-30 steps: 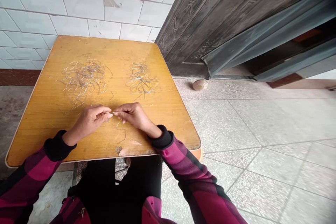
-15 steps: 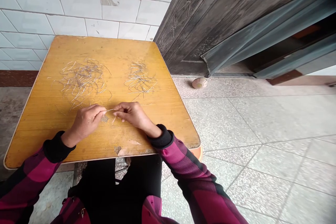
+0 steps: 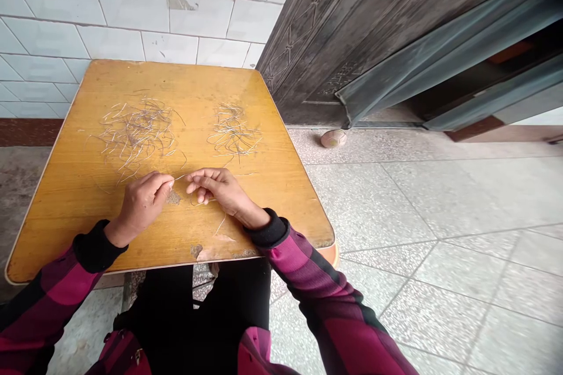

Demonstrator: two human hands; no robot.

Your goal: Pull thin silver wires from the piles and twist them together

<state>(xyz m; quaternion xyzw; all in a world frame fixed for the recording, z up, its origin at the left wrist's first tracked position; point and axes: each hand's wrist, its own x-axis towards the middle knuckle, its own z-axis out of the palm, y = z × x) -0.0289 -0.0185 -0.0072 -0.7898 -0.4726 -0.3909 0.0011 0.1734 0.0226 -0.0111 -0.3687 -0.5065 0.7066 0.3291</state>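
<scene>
My left hand [image 3: 141, 201] and my right hand [image 3: 219, 188] rest on the near part of a worn yellow wooden table [image 3: 88, 187]. Both pinch the ends of one thin wire piece [image 3: 180, 176] stretched between the fingertips. The wire's loose end curls under my right hand toward the table's front edge. Beyond my left hand lies a big loose heap of thin wire pieces [image 3: 136, 132]. A smaller heap of wire pieces [image 3: 233, 132] lies beyond my right hand.
A white tiled wall [image 3: 132, 6] stands behind the table. A dark carved door [image 3: 373, 29] leans at the right, with a small round ball [image 3: 333, 138] on the grey tiled floor [image 3: 440, 234] at its foot. My knees sit under the table's chipped front edge.
Both hands have shifted slightly farther up the table and to the left. The wire's hanging end has swung from between the hands to under my right hand.
</scene>
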